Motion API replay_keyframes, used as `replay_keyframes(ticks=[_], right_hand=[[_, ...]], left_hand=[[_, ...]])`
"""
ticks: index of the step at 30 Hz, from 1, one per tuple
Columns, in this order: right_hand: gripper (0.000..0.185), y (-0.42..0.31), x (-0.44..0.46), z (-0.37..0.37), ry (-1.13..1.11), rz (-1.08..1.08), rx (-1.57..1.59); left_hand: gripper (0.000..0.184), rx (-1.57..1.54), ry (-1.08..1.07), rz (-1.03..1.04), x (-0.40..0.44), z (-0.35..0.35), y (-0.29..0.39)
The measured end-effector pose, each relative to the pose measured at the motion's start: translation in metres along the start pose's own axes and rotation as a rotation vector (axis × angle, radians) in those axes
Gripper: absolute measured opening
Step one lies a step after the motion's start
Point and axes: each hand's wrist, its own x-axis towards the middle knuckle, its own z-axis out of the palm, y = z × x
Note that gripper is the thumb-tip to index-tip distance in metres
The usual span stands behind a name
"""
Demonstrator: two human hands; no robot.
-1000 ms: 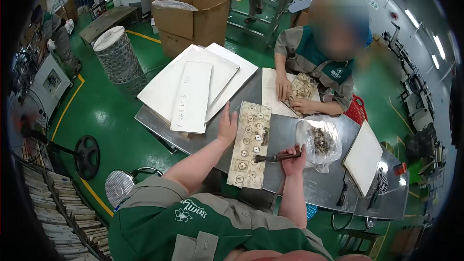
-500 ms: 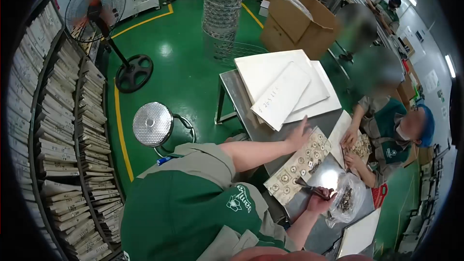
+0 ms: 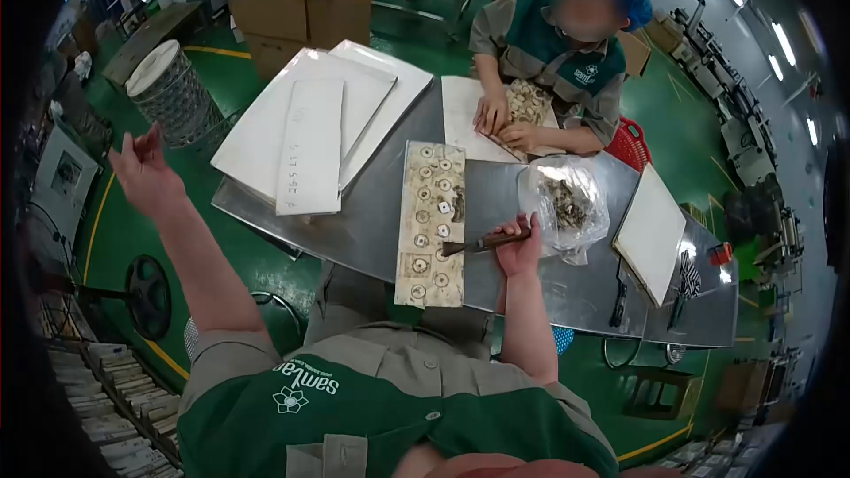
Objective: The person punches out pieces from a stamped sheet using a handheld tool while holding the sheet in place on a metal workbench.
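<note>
My left hand [image 3: 149,175] is raised off the table's left side, over the green floor, fingers apart and holding nothing. A wooden-handled tool [image 3: 490,241] with a dark, flared end is in my right hand [image 3: 518,248], its end over the long board [image 3: 428,257]. That board carries two rows of round marks and a dark patch near its right edge; it lies at the table's front edge. Just right of my right hand is a clear plastic bag [image 3: 567,204] of small brownish pieces.
White boards [image 3: 310,142] are stacked on the metal table [image 3: 367,239] at the left. Across it a co-worker [image 3: 567,53] handles pale pieces on a board. Another white board [image 3: 651,235] and dark-handled tools lie at the right. A cardboard box [image 3: 305,13] stands behind.
My left hand has moved away from the long board, out to the left and up. My right hand keeps the tool over the board. The camera view has swung left and back.
</note>
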Motion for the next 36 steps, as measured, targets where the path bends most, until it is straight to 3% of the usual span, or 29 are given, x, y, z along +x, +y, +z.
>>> replay_keyframes(ticks=[3, 6, 15, 19, 23, 25, 28, 31, 32, 33, 36], right_hand=[[0.037, 0.001, 0.005, 0.000, -0.056, 0.018, -0.002], [0.037, 0.001, 0.003, -0.004, -0.023, 0.021, 0.016], [0.037, -0.002, 0.005, -0.009, -0.046, 0.020, 0.007], [0.038, -0.002, 0.008, -0.010, -0.060, 0.031, 0.023], [0.038, -0.002, 0.007, -0.006, -0.033, 0.032, 0.015], [0.038, -0.001, 0.008, -0.008, -0.047, 0.027, 0.013], [0.038, -0.001, 0.007, -0.009, -0.056, 0.026, 0.009], [0.039, -0.002, 0.007, -0.010, -0.079, 0.040, 0.011], [0.039, -0.002, 0.002, -0.013, -0.064, 0.045, 0.010], [0.038, -0.002, 0.002, -0.012, -0.057, 0.048, 0.013], [0.037, -0.003, 0.010, -0.007, -0.070, 0.048, 0.027]], left_hand=[[0.090, 0.096, 0.102, 0.028, -0.001, -0.011, 0.011], [0.090, 0.080, 0.069, 0.012, -0.002, -0.019, 0.007], [0.087, 0.065, 0.008, -0.216, -0.094, 0.072, -0.010], [0.077, 0.196, -0.293, -0.279, -0.167, 0.107, -0.046], [0.073, 0.543, -0.646, -0.133, -0.236, 0.125, -0.094], [0.075, 0.740, -0.841, 0.063, -0.269, 0.115, -0.138], [0.071, 0.869, -1.061, 0.034, -0.319, 0.069, -0.209], [0.068, 1.018, -1.172, -0.113, -0.321, 0.073, -0.201], [0.068, 1.012, -1.133, -0.060, -0.322, 0.064, -0.216], [0.063, 0.925, -0.997, -0.219, -0.322, 0.064, -0.212], [0.059, 0.772, -0.880, -0.307, -0.314, 0.061, -0.215]])
